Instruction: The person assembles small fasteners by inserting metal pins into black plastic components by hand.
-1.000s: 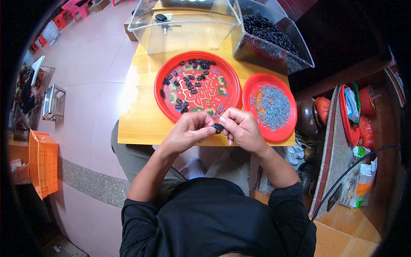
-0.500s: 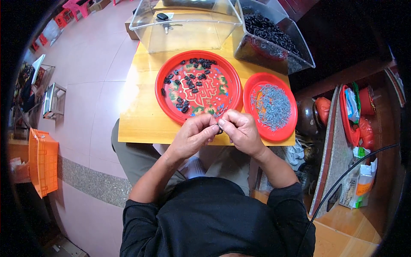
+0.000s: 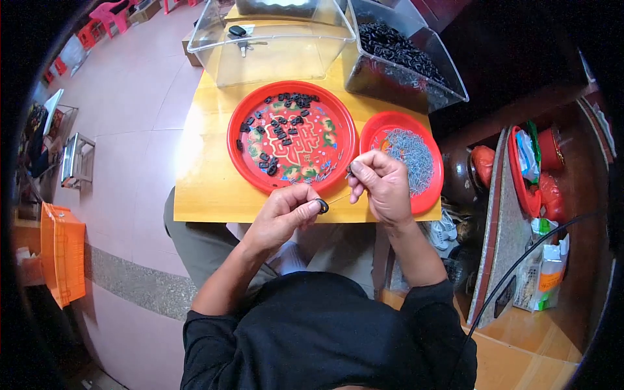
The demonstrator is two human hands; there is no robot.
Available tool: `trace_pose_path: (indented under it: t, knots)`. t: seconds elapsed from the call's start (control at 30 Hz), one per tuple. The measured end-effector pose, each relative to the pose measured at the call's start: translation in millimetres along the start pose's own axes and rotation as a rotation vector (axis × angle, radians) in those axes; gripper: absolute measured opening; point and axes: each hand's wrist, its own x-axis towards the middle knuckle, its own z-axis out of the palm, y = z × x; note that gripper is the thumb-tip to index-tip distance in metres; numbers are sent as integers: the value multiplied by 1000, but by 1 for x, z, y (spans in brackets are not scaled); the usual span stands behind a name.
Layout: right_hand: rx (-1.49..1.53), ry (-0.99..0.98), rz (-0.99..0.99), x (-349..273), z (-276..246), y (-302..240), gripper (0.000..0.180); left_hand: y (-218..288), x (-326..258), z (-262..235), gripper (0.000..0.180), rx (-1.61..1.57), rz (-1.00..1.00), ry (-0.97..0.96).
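Now the left hand (image 3: 281,214) pinches a small black ring (image 3: 322,206) at the wooden bench (image 3: 201,188) edge, fingers curled tight. Right hand (image 3: 383,185), closed, grips a thin metal pin (image 3: 339,199) touching it. Beyond: round red plastic tray (image 3: 338,123) strewn with black pieces, smaller red dish (image 3: 432,188) heaped with grey pins.
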Motion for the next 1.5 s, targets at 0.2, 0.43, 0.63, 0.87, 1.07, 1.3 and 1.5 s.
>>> trace_pose_path:
  t: [0.2,0.43,0.63,0.87,1.07,1.3,1.5]
  knots:
    - [112,-106,133,-4,-5,-9,11,1,1,-3,20,-74,-18,-50]
    - [152,-132,155,-6,0,-14,8,2,4,-4,18,-31,-35,-69]
    - [-138,-212,11,-4,6,-13,8,2,3,-10,15,23,-2,-101]
    - [-178,-225,92,-9,17,-24,9,2,2,-13,17,36,30,-127]
    - [-247,-387,116,-2,7,-23,12,1,1,-14,18,137,94,-114]
    - [-325,-430,31,1,5,-22,16,-1,-1,-14,18,138,70,-126]
    - [-365,-454,11,3,4,-22,15,-3,0,-15,18,133,55,-117]
